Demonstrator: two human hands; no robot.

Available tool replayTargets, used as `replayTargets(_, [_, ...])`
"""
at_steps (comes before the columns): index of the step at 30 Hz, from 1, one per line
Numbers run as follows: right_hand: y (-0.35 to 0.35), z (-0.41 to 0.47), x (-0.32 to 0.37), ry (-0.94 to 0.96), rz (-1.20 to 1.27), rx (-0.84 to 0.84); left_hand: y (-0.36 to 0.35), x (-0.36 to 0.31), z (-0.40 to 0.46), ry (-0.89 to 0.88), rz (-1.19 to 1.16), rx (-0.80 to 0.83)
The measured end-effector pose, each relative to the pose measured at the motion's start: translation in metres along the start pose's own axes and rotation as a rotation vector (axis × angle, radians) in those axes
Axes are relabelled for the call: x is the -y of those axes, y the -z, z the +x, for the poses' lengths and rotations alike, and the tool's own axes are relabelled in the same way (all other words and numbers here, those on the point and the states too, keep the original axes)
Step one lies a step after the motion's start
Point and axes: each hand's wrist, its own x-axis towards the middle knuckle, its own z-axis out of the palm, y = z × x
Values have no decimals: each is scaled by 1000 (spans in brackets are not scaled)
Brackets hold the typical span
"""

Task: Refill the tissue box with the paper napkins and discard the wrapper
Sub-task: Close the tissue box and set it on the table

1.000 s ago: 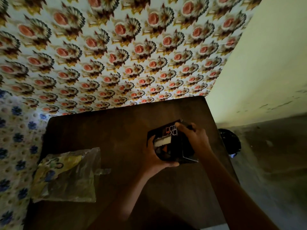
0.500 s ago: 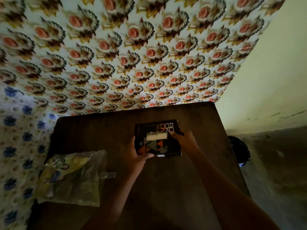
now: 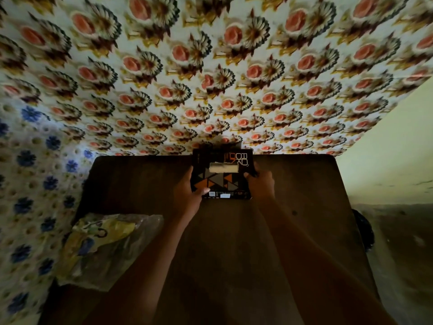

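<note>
A black tissue box [image 3: 222, 181] with orange and grey triangles lies top-up at the far edge of the dark wooden table [image 3: 293, 207], close to the wall. White napkin paper [image 3: 223, 167] shows through its slot. My left hand [image 3: 188, 194] grips the box's left side with the thumb on its top. My right hand [image 3: 261, 186] holds the right side. A crumpled clear and yellow plastic wrapper [image 3: 105, 247] lies on the table's near left, apart from both hands.
Flowered wallpaper [image 3: 210, 78] rises right behind the table. A plain pale wall [image 3: 386, 148] stands to the right. A dark round bin [image 3: 363, 228] sits on the floor beside the table's right edge.
Both hands turned the box from tilted to flat, top up, and pushed it away to the table's far edge against the wall. The wrapper stayed where it was.
</note>
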Motion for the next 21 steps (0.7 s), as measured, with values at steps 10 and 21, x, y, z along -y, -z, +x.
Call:
replayTargets(10, [0,13,8,89,-33,16,-5,1,20,-43,57,-33])
replayTargets(21, [18,-66,-4,252,-126,-171,2,-6,-63,-162,-119,-350])
